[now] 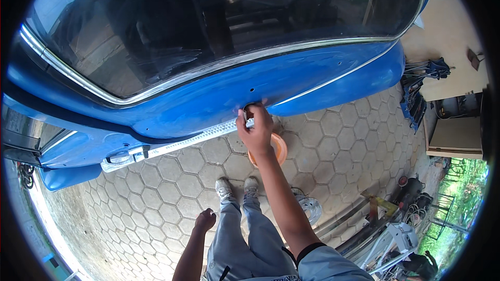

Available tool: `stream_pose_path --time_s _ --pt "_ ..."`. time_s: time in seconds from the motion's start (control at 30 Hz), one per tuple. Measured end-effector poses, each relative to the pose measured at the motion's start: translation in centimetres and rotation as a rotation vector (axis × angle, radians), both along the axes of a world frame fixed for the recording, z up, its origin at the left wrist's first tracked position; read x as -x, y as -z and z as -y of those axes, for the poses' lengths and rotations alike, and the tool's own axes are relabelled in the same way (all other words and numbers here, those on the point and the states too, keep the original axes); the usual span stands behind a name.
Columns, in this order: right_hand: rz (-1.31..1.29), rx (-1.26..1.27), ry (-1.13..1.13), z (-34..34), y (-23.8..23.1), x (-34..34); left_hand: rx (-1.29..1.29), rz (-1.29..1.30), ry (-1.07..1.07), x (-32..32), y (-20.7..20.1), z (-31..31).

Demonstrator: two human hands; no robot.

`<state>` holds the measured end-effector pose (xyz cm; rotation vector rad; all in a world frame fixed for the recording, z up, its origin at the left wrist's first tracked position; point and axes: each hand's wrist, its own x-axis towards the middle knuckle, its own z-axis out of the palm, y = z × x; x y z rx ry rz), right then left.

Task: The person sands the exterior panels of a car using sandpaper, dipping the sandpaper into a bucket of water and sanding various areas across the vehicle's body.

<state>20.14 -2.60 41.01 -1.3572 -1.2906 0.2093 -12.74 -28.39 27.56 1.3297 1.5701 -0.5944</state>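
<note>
My right hand point(255, 125) reaches up to the blue car body panel point(203, 93), below the dark window point(208, 15) with its chrome trim. Its fingers and thumb are bent in a pinch against the paint. Whatever lies between them is too small and shaded to name. Just above the fingertips shows a small dark hole in the panel. My left hand point(205, 219) hangs low beside my left leg with its fingers curled in. I cannot see whether it holds anything. Partly behind my right wrist, an orange basin point(282, 151) rests on the paving.
A pale perforated strip point(198, 136) runs along the car's lower edge. Hexagonal pavers point(172, 198) cover the ground. Long metal bars point(349, 218) and assorted scrap lie to the right. A wooden cabinet point(455, 135) and blue tools point(414, 101) stand beyond.
</note>
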Motion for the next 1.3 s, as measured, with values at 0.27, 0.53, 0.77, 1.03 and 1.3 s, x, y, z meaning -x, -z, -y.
stream_pose_path --time_s 0.27,0.53,0.77,1.03,1.3 --pt "0.122 0.136 0.261 1.5 7.7 -7.1 -0.071 0.137 -0.051 -4.8 -0.5 -3.0" --pt "-0.501 0.009 0.281 -1.0 2.8 -5.7 0.04 0.14 -0.018 -6.9 0.3 -3.8" --pt "0.188 -0.039 -0.073 0.2 3.8 -3.5 0.034 0.051 0.053 -6.7 1.1 -3.4" --pt "-0.106 0.505 0.57 7.0 15.1 -16.7 -0.005 0.136 0.058 -7.5 1.6 -4.8" --pt "0.068 0.915 0.188 23.9 18.8 -9.5 0.008 0.179 0.076 -5.7 3.1 -3.2"
